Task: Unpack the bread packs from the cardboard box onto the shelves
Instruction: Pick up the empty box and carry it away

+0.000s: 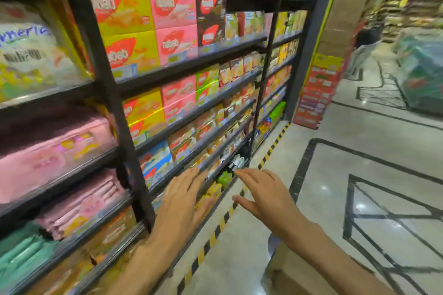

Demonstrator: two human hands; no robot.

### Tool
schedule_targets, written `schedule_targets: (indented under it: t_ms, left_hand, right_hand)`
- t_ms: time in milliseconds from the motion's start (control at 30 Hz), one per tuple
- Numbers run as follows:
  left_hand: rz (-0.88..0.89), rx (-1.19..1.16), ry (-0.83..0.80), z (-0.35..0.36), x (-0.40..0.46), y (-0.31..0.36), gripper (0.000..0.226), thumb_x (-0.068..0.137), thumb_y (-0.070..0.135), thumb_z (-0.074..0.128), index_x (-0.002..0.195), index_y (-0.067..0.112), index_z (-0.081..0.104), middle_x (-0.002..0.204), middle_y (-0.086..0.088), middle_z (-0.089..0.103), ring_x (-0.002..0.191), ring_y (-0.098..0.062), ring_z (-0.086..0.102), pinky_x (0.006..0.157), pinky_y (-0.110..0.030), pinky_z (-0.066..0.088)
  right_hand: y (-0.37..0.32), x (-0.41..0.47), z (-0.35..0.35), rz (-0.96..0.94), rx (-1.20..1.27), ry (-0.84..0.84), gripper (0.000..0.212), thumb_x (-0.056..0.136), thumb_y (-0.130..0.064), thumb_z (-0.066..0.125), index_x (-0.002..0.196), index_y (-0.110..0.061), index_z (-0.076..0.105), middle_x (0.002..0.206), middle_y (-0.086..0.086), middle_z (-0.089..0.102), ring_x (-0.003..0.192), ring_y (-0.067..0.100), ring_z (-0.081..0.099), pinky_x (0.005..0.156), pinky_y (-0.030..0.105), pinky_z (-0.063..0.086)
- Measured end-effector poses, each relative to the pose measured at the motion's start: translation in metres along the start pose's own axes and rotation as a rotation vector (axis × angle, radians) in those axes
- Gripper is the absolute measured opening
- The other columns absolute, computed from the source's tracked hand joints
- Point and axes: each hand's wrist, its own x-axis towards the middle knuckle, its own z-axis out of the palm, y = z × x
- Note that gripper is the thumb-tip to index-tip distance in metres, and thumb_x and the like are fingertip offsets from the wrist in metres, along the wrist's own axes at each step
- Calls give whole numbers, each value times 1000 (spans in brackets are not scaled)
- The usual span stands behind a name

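The picture is motion-blurred. Black store shelves (pixel 191 64) packed with snack boxes run along the left. My left hand (pixel 184 201) is stretched out flat, fingers apart, close in front of the lower shelves and holding nothing. My right hand (pixel 263 196) reaches forward beside it over the floor, fingers spread, also empty. A brown cardboard box (pixel 294 268) shows partly at the bottom, under my right forearm; what it holds is hidden. Pink soft packs (pixel 79 206) and green packs (pixel 21 256) lie on the near left shelves.
Yellow-and-black hazard tape (pixel 215 232) marks the floor along the shelf base. Polished tiled floor (pixel 359 199) stretches to the right. A red and yellow display stand (pixel 318 91) stands at the aisle's end. A person (pixel 362 52) is far off beside a wrapped pallet (pixel 424 72).
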Motion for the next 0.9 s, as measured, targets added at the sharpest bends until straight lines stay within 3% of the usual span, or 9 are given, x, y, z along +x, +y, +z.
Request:
schedule_targets:
  t_ms: [233,433,700,900]
  left_hand:
    - [212,-84,-13,58,92,139,71,98,68,34,155,27,44,160,4,47,149,-22,43,119,-49,39]
    - [311,-116,-41,140,143,237,65,100,54,58,156,26,41,160,0,46,147,-22,43,120,-44,35]
    - [302,-127,-273,268,184,283,70,102,60,49,161,29,30,167,1,35,154,-22,32,122,-50,35]
    - [227,-150,-470,395,217,278,76,98,62,47,162,26,29,168,-1,33,154,-23,32,122,-40,31]
  right_hand:
    - [125,-63,-85,249,-90,100,63,91,-49,72,145,-21,56,134,-1,68,119,22,66,101,43,52]
    - [229,-126,-118,419,-118,85,67,94,-47,69,152,-20,48,146,3,61,131,24,59,108,45,49]
    - [358,-193,-82,655,-95,-37,65,94,-47,66,151,-20,49,141,8,64,122,29,64,101,45,54]
    - [446,-240,-10,862,-40,-165,67,96,-47,65,155,-23,43,146,5,60,127,23,61,106,38,49]
